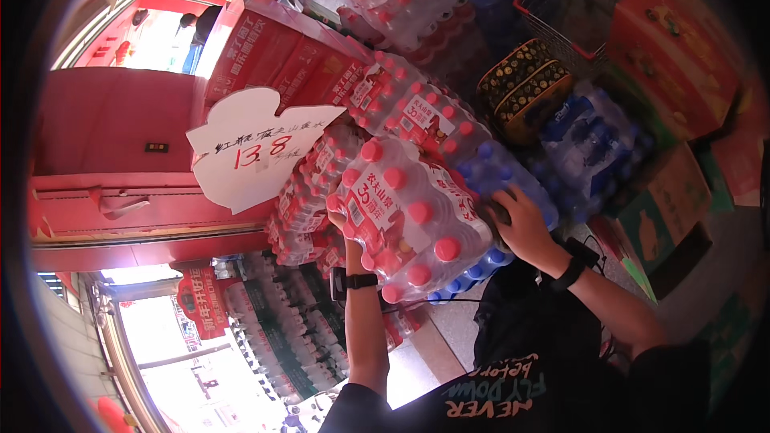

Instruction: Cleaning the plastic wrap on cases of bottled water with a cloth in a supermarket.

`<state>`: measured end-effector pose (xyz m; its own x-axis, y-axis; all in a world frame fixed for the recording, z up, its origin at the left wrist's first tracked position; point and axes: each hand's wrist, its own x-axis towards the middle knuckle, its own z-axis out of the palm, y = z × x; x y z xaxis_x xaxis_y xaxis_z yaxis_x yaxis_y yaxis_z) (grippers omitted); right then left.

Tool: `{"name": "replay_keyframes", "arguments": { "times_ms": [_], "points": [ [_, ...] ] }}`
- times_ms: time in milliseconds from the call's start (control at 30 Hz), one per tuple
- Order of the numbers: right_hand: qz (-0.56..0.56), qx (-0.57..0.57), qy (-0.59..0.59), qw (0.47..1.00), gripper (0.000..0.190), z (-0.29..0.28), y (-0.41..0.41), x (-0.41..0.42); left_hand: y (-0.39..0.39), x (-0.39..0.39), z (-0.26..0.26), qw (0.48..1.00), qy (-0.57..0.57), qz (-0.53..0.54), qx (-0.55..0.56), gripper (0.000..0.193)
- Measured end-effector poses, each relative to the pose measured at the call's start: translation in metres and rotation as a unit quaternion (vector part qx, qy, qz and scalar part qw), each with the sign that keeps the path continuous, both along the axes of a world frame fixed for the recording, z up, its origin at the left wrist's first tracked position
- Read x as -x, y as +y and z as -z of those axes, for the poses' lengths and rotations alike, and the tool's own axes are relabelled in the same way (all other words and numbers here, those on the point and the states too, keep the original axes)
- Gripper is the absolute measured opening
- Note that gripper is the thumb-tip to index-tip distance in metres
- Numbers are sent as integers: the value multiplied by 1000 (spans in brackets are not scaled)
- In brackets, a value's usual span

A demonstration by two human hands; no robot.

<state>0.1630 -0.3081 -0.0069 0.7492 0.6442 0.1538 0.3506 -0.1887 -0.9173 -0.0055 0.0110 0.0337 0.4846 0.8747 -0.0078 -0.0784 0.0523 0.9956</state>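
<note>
A shrink-wrapped pack of red-capped water bottles (415, 222) is held between my hands, tilted, in front of my body. My left hand (338, 219) is at its left side, mostly hidden behind the wrap. My right hand (514, 222) grips the right end of the pack, fingers curled at its edge. Just beyond lie more red-capped packs (415, 111), and stacked ones (307, 192) stand to the left. Blue-capped bottle packs (508, 174) lie beside and partly under the held pack. A white cut-out price sign (258, 150) with handwriting stands over the left stack.
Red cartons (271, 54) line the far left. A black patterned bag (523, 90) and a blue-wrapped pack (592, 138) lie right, near a wire shopping cart (565, 12) and an open cardboard box (656, 216). Bottle rows (283, 325) stand lower left. A person (201, 30) is far off.
</note>
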Motion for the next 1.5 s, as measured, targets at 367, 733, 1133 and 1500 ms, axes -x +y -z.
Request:
{"name": "replay_keyframes", "arguments": {
  "times_ms": [367, 733, 1133, 1500],
  "points": [
    [-50, -11, 41, 998, 24, 20, 37, -23, 0, -18, 4, 999, -19, 27, 21, 47],
    [-112, -182, -47, 976, 17, -122, 97, -25, 4, -28, 1, 992, -78, 71, 76, 48],
    [-93, -95, -111, 985, 20, -140, 94, -22, 27, -24, 15, 985, 4, 0, -173, 47],
    [-167, 76, -408, 894, 30, -190, 84, 91, 33, -21, 36, 985, -23, 4, -168, 42]
  ]
}}
